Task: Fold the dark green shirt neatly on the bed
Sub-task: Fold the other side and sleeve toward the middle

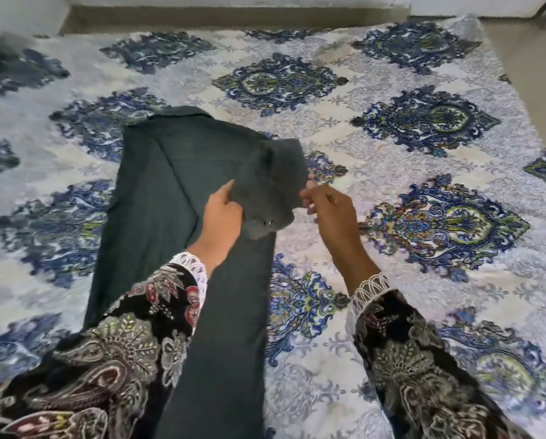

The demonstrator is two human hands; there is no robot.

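Both arms reach forward in dark patterned sleeves with white lace cuffs. The left hand (pixel 222 213) curls its fingers around a bunched sleeve of the dark green shirt (pixel 157 198), thumb extended. The right hand (pixel 332 213) pinches the same sleeve's edge with bent fingertips.

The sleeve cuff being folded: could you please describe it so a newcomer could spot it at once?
On the patterned bedspread lies the long dark green shirt. Its sleeve cuff is the lifted, paler bunch on the shirt's right edge, held between the left hand and right hand.
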